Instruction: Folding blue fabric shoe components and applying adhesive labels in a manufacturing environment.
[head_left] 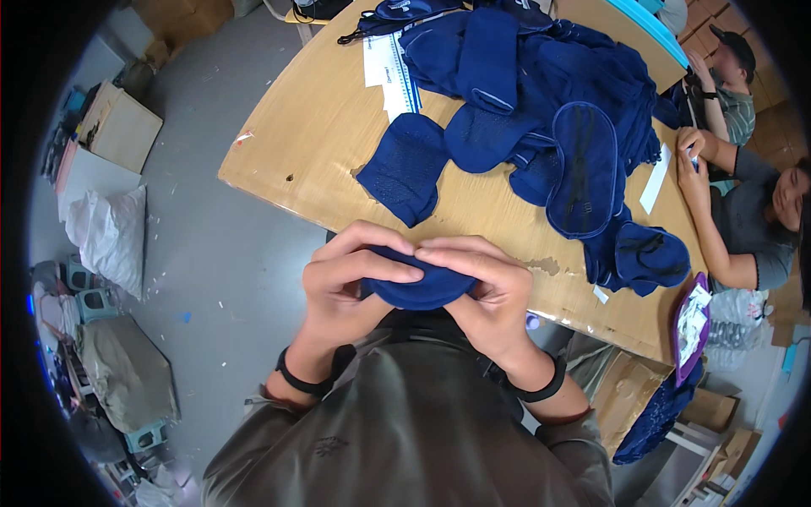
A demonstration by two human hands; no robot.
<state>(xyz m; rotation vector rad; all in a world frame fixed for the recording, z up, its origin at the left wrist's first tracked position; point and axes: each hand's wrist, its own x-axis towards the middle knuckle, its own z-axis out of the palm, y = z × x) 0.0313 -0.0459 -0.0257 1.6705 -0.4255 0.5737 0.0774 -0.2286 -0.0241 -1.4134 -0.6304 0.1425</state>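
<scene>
Wooden table [321, 127]; two hands [422, 283] grip one blue pad [421, 291].

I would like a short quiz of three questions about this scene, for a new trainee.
1. True or false: the left hand and the right hand hold the same blue piece.
2. Where is the blue pile?
A. on the floor
B. on the wooden table
C. in a cardboard box
3. Fill in: each wrist of the person wears a black ____.

Key:
1. true
2. B
3. band
</scene>
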